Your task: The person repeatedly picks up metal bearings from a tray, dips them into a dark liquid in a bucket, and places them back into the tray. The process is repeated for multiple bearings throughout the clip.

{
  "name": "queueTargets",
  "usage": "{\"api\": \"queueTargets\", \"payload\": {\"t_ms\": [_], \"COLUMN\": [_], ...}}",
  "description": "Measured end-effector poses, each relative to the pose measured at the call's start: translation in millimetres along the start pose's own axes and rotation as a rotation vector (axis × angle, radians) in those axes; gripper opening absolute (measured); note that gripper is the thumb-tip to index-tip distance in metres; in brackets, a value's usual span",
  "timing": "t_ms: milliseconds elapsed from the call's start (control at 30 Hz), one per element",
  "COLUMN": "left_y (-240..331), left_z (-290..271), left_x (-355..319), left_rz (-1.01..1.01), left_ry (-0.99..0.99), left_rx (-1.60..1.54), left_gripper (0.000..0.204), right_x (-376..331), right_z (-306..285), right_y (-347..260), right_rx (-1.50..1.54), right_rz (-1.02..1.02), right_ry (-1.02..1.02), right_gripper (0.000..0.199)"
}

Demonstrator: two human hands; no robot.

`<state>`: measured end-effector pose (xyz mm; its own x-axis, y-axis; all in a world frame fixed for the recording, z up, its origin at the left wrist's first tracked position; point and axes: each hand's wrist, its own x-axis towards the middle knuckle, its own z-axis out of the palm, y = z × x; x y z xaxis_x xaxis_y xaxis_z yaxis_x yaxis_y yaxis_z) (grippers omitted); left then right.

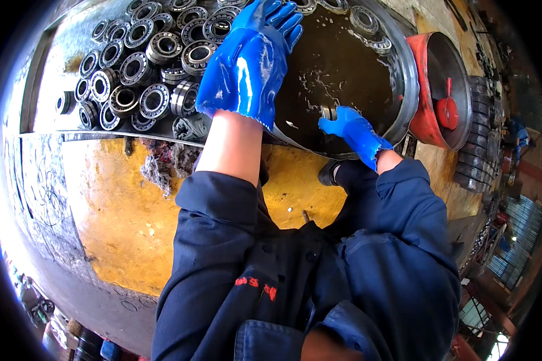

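My left hand [253, 60] wears a long blue rubber glove and is raised between the bearings and the basin. Its fingers are stretched out and slightly apart, with nothing seen in them. My right hand [350, 129], also in a blue glove, is low over the near part of a round metal basin [409, 78] of murky brown liquid [343, 66]. Its fingers close on a metal bearing [327, 112], which is partly sunk in the liquid. Left of the basin, many steel roller bearings [155, 101] are piled on a metal-topped table [48, 114].
More bearings [364, 20] sit along the basin's far right edge. A red metal drum [424, 90] stands to the right, with a red handled tool [447, 111] in it. Dirty grey rags [156, 171] hang at the table's front edge, above a yellow floor [120, 210].
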<state>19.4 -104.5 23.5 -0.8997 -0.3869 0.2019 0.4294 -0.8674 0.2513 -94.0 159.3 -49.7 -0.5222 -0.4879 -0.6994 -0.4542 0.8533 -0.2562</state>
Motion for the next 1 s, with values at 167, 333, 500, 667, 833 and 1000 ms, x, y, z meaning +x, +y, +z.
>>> {"api": "queueTargets", "payload": {"t_ms": [167, 333, 500, 667, 833, 1000], "left_y": [-7.0, -12.0, -15.8, -16.6, -16.1, -9.5], "left_z": [2.8, 4.5, 8.2, 8.4, 10.5, 8.0], "left_x": [2.3, 4.1, 11.3, 11.9, 8.8, 0.7], "left_rz": [-0.011, -0.01, -0.006, 0.004, 0.002, 0.031], "left_ry": [0.021, 0.045, 0.051, 0.045, 0.01, -0.023], "left_rx": [0.032, 0.072, 0.087, 0.09, 0.039, 0.004], "left_gripper": [0.048, 0.048, 0.048, 0.048, 0.048, 0.048], "right_x": [7.3, 2.9, -4.5, -1.3, 31.2, 4.5], "right_z": [11.4, 9.3, 11.1, 5.6, 31.9, 17.0], "right_y": [10.5, 3.5, 9.5, 6.2, 34.1, -5.4], "right_rx": [0.026, 0.214, 0.207, 0.391, 0.458, 0.062], "right_rz": [-0.011, 0.026, -0.174, -0.166, -0.19, -0.131], "right_ry": [0.084, 0.109, 0.253, 0.006, 0.055, 0.29], "right_gripper": [0.062, 0.062, 0.054, 0.047, 0.043, 0.036]}}
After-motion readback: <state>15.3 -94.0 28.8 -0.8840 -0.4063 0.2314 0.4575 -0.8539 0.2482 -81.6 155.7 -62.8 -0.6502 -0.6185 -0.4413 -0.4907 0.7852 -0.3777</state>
